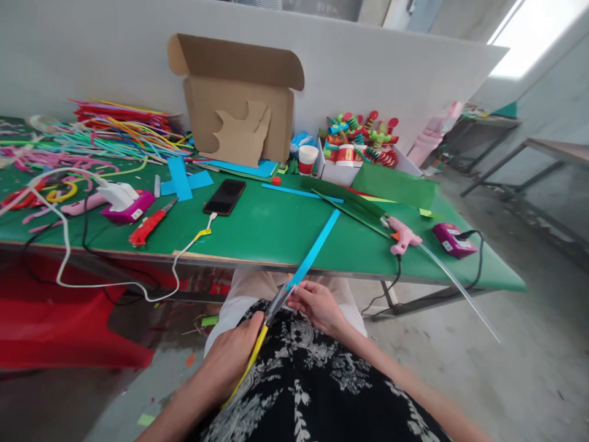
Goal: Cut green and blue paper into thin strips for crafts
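Note:
My left hand (235, 347) is wrapped round a pair of scissors (258, 345) with yellow handles, over my lap. The metal blades point up and away, and their tips meet the near end of a long blue strip (316, 247), apparently paper. Pinched between the fingertips of my right hand (317, 305) is that same end of the strip, just beside the blades. From there the strip slants up over the table edge onto the green tabletop (257, 236). Whether the blades have cut into it is too small to tell.
A phone (224, 197) on a white cable, a red-handled cutter (151, 226) and a pink glue gun (404, 236) lie on the table. Behind stand a cardboard box (239, 80) and a paper cup (308, 161). Coloured pipe cleaners (124, 138) heap at left. A red stool (64, 319) stands below.

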A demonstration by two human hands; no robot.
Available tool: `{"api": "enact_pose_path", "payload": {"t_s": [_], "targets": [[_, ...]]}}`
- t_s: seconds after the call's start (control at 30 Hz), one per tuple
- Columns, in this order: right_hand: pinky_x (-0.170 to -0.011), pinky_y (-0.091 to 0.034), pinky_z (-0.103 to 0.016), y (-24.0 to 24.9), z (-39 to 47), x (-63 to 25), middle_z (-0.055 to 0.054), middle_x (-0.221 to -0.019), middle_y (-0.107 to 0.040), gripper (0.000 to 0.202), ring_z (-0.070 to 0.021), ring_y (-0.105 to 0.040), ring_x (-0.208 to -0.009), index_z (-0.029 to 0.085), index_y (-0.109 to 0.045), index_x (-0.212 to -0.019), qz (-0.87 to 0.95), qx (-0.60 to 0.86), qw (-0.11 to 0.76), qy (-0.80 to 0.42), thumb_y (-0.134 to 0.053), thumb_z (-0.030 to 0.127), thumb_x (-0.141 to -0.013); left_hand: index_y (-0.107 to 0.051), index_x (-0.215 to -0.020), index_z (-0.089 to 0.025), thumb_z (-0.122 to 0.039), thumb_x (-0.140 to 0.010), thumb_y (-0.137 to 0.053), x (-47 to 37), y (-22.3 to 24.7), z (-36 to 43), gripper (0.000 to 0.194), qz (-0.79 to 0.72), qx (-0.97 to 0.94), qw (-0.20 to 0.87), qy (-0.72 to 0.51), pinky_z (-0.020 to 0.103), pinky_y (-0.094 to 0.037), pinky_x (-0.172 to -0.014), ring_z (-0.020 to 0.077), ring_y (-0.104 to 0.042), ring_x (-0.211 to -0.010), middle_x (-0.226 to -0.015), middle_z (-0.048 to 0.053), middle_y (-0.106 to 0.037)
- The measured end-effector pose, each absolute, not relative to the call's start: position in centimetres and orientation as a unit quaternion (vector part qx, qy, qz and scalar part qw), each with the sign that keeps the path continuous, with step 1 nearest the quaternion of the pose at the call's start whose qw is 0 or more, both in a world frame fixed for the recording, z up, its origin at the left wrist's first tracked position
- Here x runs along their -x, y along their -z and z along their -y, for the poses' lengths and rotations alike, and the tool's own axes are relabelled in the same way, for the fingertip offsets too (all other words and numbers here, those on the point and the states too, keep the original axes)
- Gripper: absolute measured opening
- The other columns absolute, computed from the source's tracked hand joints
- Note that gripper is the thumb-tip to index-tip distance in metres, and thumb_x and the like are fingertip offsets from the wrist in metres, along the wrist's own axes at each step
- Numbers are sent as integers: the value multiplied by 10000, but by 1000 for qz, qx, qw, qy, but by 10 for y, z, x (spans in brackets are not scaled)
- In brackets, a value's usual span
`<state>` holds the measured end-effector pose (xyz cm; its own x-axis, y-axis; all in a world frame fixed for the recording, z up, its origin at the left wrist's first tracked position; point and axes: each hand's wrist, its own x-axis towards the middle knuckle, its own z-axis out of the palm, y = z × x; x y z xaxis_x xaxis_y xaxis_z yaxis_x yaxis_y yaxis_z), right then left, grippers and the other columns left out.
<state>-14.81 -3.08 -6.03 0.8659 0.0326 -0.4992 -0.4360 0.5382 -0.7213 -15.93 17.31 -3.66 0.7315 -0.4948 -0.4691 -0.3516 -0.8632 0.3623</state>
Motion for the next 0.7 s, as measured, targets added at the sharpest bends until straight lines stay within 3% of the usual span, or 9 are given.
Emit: {"api": "enact_pose_path", "payload": {"t_s": [0.33, 0.7], "targets": [[-625, -574, -222, 59, 29, 149, 10, -651, -687, 429, -122, -678, -622, 162, -632, -671, -210, 479, 840, -141, -929, 411, -486, -499, -1166, -265, -369, -855, -442, 161, 37, -173, 333, 241, -923, 132, 271, 335, -453, -675, 317, -704, -899, -1027, 100, -695], [-567, -556, -186, 55, 30, 150, -19, -636, -713, 468, -107, -667, -565, 143, -664, -676, -208, 464, 847, -154, -949, 420, -430, -477, -1196, -239, -316, -858, -422, 160, 22, -170, 351, 249, -916, 122, 290, 321, -453, -703, 296, -697, -925, -1030, 95, -700]]}}
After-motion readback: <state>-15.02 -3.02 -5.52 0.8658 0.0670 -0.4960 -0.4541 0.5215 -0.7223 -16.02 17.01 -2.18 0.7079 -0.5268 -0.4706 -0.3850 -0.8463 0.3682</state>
